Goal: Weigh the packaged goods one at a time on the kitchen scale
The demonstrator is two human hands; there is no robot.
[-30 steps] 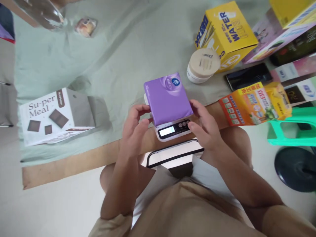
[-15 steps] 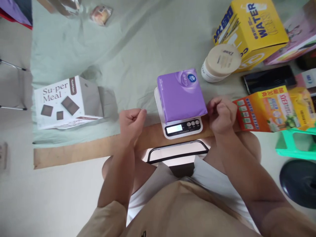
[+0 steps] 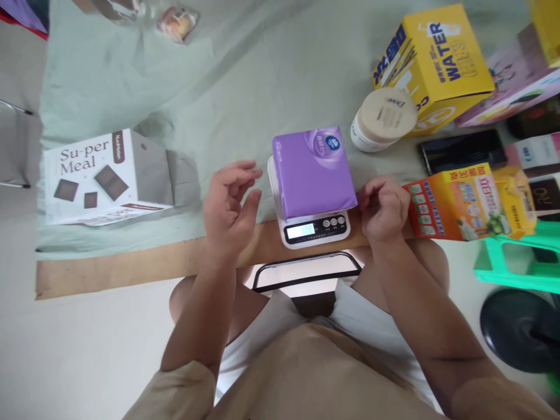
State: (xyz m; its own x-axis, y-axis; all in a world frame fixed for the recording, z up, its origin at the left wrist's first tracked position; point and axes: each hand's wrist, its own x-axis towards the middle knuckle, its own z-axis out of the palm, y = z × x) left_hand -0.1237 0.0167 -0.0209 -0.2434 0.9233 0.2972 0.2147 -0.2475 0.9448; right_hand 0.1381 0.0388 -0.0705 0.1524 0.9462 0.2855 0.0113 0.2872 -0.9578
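Hands empty, left (image 3: 230, 204) open, right (image 3: 382, 207) curled, flanking purple pack (image 3: 311, 172) on scale (image 3: 315, 230).

pack (image 3: 311, 172) on scale (image 3: 315, 230) — jar (image 3: 384, 118) behind-right | box (image 3: 105, 177) left

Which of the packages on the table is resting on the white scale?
The purple pack. It alone lies on the scale, between the left hand and right hand; the Super Meal box and yellow water box sit on the cloth.

One purple pack (image 3: 311, 170), one scale (image 3: 315, 228), one jar (image 3: 384, 119), two hands (image 3: 227, 207).
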